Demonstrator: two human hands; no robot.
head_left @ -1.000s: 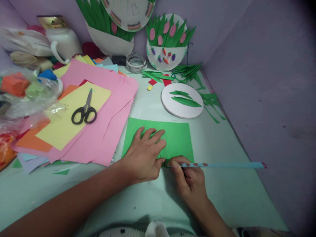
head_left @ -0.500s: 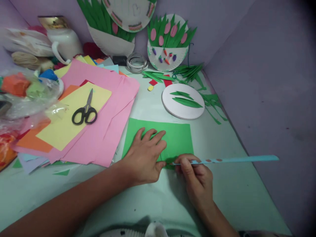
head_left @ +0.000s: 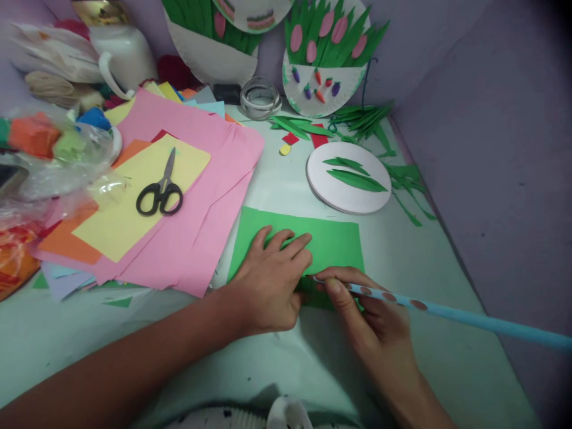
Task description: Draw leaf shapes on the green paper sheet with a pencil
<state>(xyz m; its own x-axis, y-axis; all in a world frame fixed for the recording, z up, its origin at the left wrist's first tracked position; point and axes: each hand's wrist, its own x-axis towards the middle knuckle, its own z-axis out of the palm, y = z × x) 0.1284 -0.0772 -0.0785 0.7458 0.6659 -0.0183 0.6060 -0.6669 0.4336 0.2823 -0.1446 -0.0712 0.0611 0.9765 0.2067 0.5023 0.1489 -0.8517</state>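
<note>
Gripping pencil, right hand holds its tip over green paper, just beside left hand. Left hand, fingers spread, presses paper beneath it. Scissors left of left hand; white disc beyond right hand.

Bare forearms, bare fingers, white dark-spotted garment

Green paper on pale table
</note>
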